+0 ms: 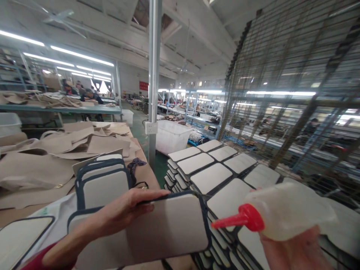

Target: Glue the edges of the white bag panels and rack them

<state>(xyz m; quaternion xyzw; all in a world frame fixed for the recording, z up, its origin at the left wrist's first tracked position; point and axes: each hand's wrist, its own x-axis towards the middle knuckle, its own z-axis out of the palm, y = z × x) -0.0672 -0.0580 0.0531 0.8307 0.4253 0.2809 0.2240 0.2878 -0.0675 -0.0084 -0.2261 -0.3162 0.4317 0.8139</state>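
Observation:
My left hand grips the top edge of a white panel with dark blue trim, holding it up in front of me. My right hand is wrapped round a translucent squeeze bottle with a red nozzle that points left toward the panel's right edge. Just behind the held panel, more of the same trimmed panels are stacked on the table at left.
Rows of stacked white panels fill a rack at centre right. Tan cut fabric pieces cover the table at left. A metal post and a white bin stand behind. A wire drying rack rises at right. People work at distant tables.

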